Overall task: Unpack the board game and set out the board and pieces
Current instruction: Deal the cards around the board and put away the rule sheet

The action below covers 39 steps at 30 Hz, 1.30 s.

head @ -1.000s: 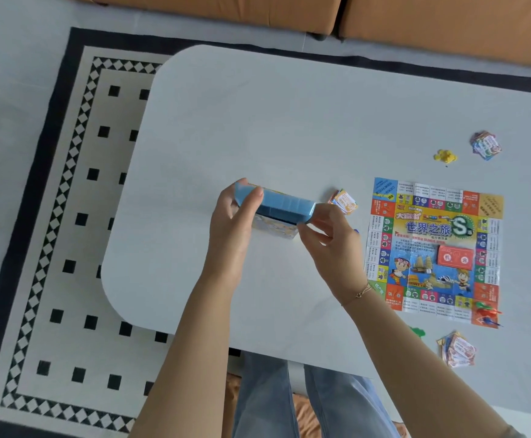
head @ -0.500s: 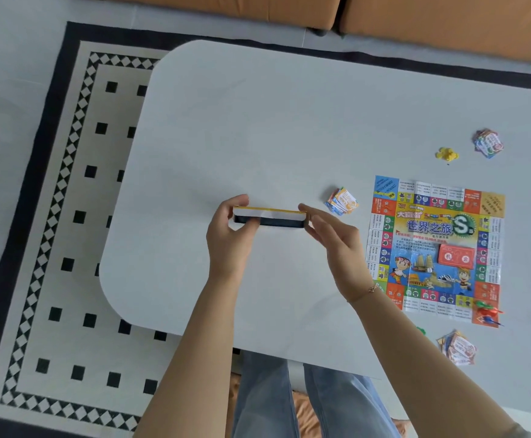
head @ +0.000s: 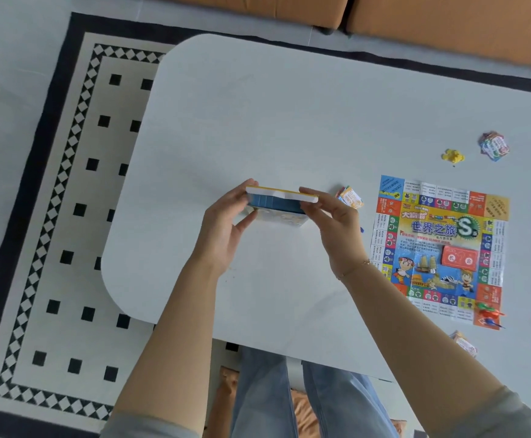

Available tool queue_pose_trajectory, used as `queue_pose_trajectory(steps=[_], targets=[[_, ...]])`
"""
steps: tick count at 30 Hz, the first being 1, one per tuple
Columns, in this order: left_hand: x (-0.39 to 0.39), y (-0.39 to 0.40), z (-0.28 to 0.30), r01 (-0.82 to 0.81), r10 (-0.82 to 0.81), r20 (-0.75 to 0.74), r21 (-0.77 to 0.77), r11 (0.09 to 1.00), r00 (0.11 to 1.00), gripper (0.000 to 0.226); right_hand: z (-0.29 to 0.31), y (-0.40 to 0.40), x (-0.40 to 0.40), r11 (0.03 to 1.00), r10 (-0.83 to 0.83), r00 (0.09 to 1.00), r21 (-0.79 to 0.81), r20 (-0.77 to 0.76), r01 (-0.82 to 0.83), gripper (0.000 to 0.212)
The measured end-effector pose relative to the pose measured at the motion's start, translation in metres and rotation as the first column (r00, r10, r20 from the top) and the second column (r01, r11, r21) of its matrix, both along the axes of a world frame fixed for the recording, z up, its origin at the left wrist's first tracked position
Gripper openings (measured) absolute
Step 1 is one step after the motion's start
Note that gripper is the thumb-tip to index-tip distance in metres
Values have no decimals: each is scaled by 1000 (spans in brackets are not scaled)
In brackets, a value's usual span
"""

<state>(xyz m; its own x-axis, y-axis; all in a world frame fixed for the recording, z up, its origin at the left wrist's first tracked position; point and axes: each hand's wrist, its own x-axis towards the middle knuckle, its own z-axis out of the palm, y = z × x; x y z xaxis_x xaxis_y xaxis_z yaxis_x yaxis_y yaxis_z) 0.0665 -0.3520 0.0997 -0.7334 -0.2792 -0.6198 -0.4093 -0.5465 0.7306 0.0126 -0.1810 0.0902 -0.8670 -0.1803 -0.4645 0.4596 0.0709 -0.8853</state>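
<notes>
Head view: both hands (head: pixel 226 229) (head: pixel 336 229) around box (head: pixel 276 203)

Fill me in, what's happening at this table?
A person holds the game box above the white table, left hand and right hand gripping its two ends. The board already lies flat to the right, a red card deck on it, with card stacks and small pieces around it.

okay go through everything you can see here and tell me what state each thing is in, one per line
game box: held above the table by both hands
left hand: grips the box's left end
right hand: grips its right end
board: unfolded flat
red card deck: stacked on the board
yellow pieces: loose heap
</notes>
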Motion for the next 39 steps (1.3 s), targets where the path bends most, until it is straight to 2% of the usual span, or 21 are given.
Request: queue_pose_trajectory(steps=[4,6,8,10,12,16,19,22,25,31,35,39], targets=[[0,3,-3,-39,39,22,-2,999,999,28,-1,-6,2,995,-49,993,84,-105,58,25],[-1,2,-3,-31,33,20,-109,994,999,25,-1,-7,3,993,-37,992,107,-123,50,30],[-3,2,-3,0,0,-4,-207,978,1000,22,2,-7,6,999,-39,996,32,-82,42,35],[-4,3,-2,-1,-1,-8,-232,973,1000,20,5,-4,7,997,-50,998,-55,-44,47,36],[-5,2,-3,-6,4,-9,-224,975,1000,21,9,0,7,995,-44,998,-87,-36,41,31],[-7,0,-3,4,-4,-2,-210,978,1000,21,10,1,7,999,12,989,33,-148,-7,12],[-5,0,-4,3,-5,-11,-177,984,1000,23,5,0,7,996,43,977,85,-207,-26,20],[-1,-2,-4,20,-24,-23,-158,987,999,26,2,0,8,987,82,957,155,-279,-40,19],[4,-6,-6,52,-56,-21,-169,984,998,29,1,0,10,976,114,927,215,-357,-37,16],[7,-5,-6,70,-73,-10,-204,976,997,34,-9,5,13,963,172,879,263,-446,-55,23],[7,-2,-3,72,-75,-5,-183,981,997,37,-13,5,16,959,183,869,278,-460,-54,22],[5,0,0,75,-76,4,-184,980,997,27,-10,6,15,965,174,887,254,-429,-66,21]])
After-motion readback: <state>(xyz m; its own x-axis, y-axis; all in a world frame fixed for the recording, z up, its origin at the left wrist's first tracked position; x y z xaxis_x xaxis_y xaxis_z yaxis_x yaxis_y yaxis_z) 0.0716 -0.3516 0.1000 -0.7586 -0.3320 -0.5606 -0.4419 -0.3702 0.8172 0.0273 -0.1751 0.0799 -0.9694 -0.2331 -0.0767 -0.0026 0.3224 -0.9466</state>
